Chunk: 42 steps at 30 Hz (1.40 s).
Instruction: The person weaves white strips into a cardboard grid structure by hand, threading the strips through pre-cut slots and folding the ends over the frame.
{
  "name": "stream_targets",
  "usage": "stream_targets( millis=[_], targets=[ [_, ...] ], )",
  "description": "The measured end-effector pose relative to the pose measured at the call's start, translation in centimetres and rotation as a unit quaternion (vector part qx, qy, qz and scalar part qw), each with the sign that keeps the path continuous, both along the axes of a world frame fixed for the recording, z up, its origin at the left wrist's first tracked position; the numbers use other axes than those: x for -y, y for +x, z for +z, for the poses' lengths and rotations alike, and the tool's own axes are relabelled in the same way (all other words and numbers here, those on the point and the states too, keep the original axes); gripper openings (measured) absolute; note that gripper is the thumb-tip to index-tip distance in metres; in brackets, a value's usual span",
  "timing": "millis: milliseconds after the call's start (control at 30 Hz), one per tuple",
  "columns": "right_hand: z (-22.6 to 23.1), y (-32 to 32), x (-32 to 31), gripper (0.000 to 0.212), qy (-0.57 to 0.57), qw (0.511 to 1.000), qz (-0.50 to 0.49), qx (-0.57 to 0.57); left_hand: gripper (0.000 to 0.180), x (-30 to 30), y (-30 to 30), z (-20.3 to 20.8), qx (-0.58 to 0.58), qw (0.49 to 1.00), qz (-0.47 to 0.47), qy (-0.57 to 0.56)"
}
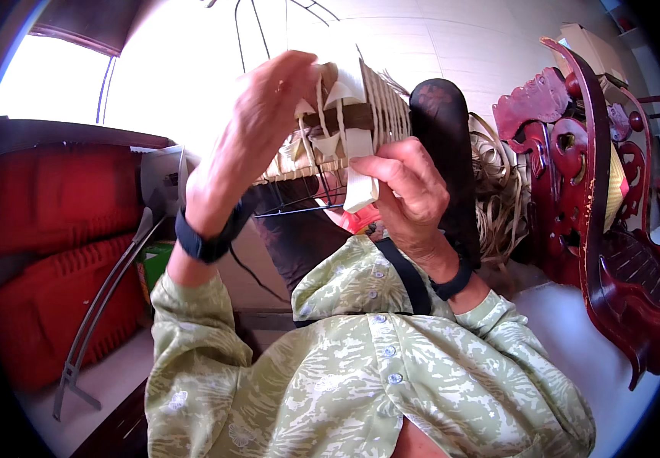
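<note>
A basket-like piece of woven cream cord on a dark wire frame (299,207) lies across my lap. Pale cords and folded flat strips cross its upper face, with a brown band (349,116) among them. My right hand (415,191) is closed, pinching a wide cream strip (360,185) between thumb and fingers at the near edge of the weaving. At the far left side of the piece, my left hand (257,114) reaches over the weaving. Its fingers are bent and blurred, and their tips are hidden, so its hold cannot be made out.
Loose coils of tan strip (498,206) lie to the right of my knee. Beyond them stands a carved dark-red wooden chair (586,191). On the left are red containers (55,206) and a curved metal frame (108,298). Thin dark wires (257,30) stand on the pale floor ahead.
</note>
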State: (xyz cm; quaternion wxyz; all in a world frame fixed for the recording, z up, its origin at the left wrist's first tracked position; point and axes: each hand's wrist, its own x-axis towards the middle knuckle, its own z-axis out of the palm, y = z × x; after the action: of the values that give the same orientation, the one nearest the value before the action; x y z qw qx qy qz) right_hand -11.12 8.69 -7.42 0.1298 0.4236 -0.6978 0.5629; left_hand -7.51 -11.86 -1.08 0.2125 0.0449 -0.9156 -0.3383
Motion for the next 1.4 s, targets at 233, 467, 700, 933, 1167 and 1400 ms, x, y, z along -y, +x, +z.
stream_targets(
  millis=[233,467,700,933,1167,1400],
  targets=[
    [-0.5,-0.4,0.0,0.028,-0.041,0.994,-0.002,0.104,0.024,3.4,-4.4,-3.9,0.124,0.976,-0.050,0.171],
    [-0.6,-0.3,0.1,0.025,-0.085,0.988,0.001,0.127,0.020,3.8,-4.4,-4.2,0.097,0.967,-0.067,0.225],
    [-0.6,-1.0,0.0,0.022,-0.030,0.999,0.006,-0.036,0.021,3.6,-3.8,-4.3,0.084,0.967,-0.058,0.234],
    [0.6,-1.4,-1.2,0.021,0.008,0.995,0.006,-0.100,0.022,3.9,-3.7,-4.4,0.090,0.971,-0.071,0.209],
    [4.5,0.2,-3.2,0.033,0.013,0.953,0.207,0.222,0.025,3.0,-3.3,-4.2,0.083,0.973,-0.047,0.210],
    [1.0,-0.3,-1.7,0.032,0.174,0.972,0.066,-0.147,0.024,3.4,-3.2,-4.4,0.086,0.975,-0.053,0.198]
  ],
)
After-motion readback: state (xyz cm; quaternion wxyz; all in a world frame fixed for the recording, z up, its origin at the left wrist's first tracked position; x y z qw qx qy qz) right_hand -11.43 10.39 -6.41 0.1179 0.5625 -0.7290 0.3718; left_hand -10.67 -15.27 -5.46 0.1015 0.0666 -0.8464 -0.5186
